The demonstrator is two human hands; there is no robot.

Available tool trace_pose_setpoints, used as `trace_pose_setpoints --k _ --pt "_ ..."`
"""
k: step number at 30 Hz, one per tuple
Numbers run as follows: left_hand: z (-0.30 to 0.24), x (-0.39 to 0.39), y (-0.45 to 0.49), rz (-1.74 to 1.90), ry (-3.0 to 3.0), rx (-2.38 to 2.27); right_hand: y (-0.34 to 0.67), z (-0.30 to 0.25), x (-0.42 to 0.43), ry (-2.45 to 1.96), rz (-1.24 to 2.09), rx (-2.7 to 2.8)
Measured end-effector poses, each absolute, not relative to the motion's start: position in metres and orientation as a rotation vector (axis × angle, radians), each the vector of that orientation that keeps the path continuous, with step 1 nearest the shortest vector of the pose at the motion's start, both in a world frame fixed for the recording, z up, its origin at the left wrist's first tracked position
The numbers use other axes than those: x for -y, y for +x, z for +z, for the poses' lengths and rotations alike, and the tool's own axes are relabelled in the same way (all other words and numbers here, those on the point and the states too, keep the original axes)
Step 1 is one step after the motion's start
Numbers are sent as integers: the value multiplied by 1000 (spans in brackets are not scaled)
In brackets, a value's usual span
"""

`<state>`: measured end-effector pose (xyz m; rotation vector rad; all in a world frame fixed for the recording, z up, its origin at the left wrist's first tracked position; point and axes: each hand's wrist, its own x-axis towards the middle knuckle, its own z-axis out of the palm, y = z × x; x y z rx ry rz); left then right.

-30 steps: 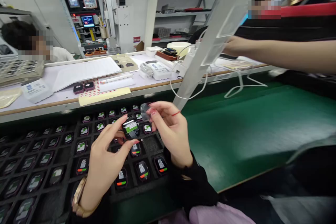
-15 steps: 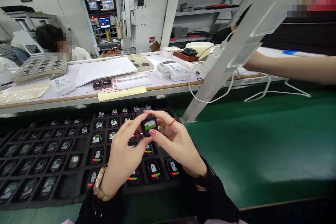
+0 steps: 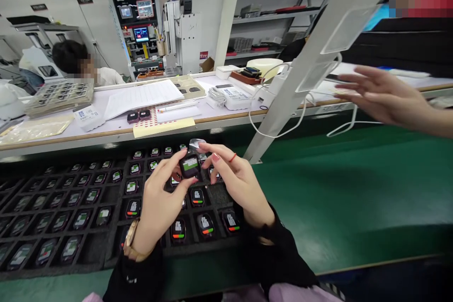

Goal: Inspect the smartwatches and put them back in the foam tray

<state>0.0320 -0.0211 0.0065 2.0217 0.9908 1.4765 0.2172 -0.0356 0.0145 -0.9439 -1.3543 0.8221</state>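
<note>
My left hand [image 3: 164, 193] holds a square black smartwatch body [image 3: 190, 165] between thumb and fingers, its lit screen showing white and green. Just right of it is my right hand [image 3: 235, 177], with fingers apart. At the right index fingertip, above the watch, a shiny clear film [image 3: 197, 143] shows; whether the finger grips or only touches it, I cannot tell. Below both hands lies a black compartment tray [image 3: 221, 193] of similar watches, several with lit screens, such as one watch [image 3: 205, 224] with a red and green bar.
A second black tray [image 3: 95, 247] of watches adjoins on the left. Behind runs a white shelf [image 3: 208, 120] with papers, boxes and cables. A slanted white post [image 3: 274, 125] rises right of the tray from the green bench top [image 3: 336, 188]. Another person's hand [image 3: 389, 96] reaches in from the right.
The watch has moved slightly left in my left hand. My right thumb has come off its screen and the right fingers have spread. Clear film now shows above it. The other person's hand has come into view.
</note>
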Motion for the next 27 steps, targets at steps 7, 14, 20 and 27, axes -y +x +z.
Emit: trace_pose_setpoints --k 7,14,20,27 --pt "38 33 8 1495 2116 -979 240 19 42 -935 650 1115" --pt "72 7 32 1613 2080 -705 248 18 50 -801 540 1016" --pt "70 -3 51 1563 2048 -578 253 14 51 -798 434 981" --pt "55 20 54 1492 1976 -643 245 19 52 -848 463 1118"
